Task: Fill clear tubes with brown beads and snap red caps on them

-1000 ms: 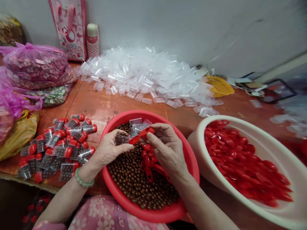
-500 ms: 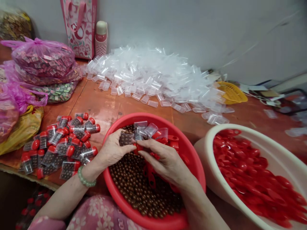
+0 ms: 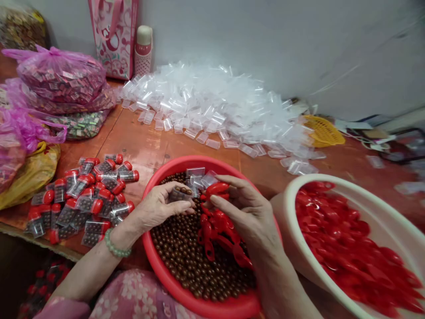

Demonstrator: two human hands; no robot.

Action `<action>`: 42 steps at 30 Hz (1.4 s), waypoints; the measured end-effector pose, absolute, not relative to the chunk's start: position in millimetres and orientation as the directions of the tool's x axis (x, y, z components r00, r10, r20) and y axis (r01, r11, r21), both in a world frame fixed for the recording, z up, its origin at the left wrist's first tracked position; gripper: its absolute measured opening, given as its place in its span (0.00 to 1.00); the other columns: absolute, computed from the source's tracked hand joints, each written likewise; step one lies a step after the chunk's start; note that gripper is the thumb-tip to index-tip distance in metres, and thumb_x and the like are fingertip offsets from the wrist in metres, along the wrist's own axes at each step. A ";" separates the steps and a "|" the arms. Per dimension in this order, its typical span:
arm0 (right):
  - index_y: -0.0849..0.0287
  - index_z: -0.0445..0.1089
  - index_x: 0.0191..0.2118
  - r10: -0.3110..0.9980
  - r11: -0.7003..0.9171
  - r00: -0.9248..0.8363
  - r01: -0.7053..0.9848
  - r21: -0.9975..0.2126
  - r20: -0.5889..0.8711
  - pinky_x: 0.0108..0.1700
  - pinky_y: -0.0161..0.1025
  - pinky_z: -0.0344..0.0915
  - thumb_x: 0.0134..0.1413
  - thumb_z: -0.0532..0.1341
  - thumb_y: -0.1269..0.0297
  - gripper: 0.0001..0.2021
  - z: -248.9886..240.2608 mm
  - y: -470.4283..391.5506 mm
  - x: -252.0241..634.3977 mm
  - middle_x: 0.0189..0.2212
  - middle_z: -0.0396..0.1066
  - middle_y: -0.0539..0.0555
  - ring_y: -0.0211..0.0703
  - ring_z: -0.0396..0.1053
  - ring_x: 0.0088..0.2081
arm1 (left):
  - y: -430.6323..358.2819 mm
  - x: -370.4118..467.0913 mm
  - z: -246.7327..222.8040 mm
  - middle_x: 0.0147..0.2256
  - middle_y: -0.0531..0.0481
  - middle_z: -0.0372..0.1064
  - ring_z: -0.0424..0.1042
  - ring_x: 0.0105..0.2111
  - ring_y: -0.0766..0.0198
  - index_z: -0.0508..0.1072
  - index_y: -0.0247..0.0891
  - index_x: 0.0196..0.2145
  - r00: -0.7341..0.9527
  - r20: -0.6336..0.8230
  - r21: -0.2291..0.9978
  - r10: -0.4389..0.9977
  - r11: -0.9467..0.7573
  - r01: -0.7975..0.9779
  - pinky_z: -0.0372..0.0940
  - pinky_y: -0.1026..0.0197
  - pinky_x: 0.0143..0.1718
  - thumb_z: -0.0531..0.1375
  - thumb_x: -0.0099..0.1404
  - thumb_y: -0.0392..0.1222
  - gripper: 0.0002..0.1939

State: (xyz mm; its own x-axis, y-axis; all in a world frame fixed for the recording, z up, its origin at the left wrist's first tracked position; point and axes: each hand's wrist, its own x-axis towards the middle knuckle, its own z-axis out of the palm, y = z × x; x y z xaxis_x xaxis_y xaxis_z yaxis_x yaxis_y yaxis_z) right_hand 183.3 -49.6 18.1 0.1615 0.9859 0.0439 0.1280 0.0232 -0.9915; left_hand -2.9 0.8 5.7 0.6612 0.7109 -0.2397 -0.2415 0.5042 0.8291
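Over the left side of a red basin point(image 3: 159, 283), my left hand point(image 3: 159, 206) grips a clear plastic case point(image 3: 181, 192) with brown balls inside. My right hand point(image 3: 244, 204) pinches a red cap point(image 3: 217, 189) above the basin, apart from the case. Brown balls point(image 3: 195, 261) fill the lower part of the basin. More red caps point(image 3: 207, 230) lie on them between my hands, and a few clear cases point(image 3: 195, 172) rest near the far rim.
Filled cases with red caps point(image 3: 88, 204) lie at the left beside plastic bags point(image 3: 61, 79). Behind the basin is a heap of clear cases point(image 3: 212, 102). A cream tub point(image 3: 288, 208) of red caps stands right, a yellow basket point(image 3: 323, 130) behind it.
My hands have moved apart. My right hand has shifted right and up with a red cap, and the case in my left hand has tilted, its balls now showing at the open end.
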 end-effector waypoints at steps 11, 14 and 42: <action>0.50 0.76 0.37 0.979 0.091 0.190 -0.045 -0.995 0.080 0.38 0.33 0.73 0.44 0.72 0.67 0.11 16.4 -36.8 170.0 0.32 0.77 0.47 0.35 0.75 0.33 | 3.7 -2.9 -0.6 0.32 0.53 0.70 0.66 0.31 0.69 0.75 0.34 0.41 0.711 -0.166 0.959 0.684 0.279 -0.044 0.61 0.63 0.40 0.63 0.57 0.36 0.12; 0.51 0.76 0.35 0.979 0.097 0.177 0.010 -0.995 0.097 0.38 0.34 0.73 0.44 0.71 0.67 0.10 17.5 -34.6 161.6 0.31 0.76 0.48 0.35 0.74 0.32 | 2.4 -2.6 -6.4 0.34 0.52 0.71 0.67 0.33 0.66 0.75 0.35 0.45 0.736 -0.144 0.964 0.662 0.262 -0.047 0.61 0.62 0.41 0.62 0.59 0.39 0.16; 0.54 0.74 0.34 0.950 0.037 0.294 0.215 -0.976 0.101 0.33 0.33 0.70 0.44 0.71 0.65 0.09 10.6 -46.5 178.6 0.28 0.76 0.48 0.36 0.73 0.29 | 5.6 -0.8 0.5 0.31 0.53 0.69 0.68 0.31 0.69 0.70 0.35 0.39 0.679 -0.239 0.897 0.695 0.425 -0.119 0.64 0.63 0.37 0.60 0.60 0.33 0.08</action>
State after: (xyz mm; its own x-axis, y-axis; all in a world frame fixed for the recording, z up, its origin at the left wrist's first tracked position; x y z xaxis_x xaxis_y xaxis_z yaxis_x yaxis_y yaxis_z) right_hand 178.6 -46.5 10.6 0.2939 0.9505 0.1009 0.2146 0.0373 -0.9760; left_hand -0.8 5.6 0.5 0.6787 0.6946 -0.2386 -0.1192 0.4248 0.8974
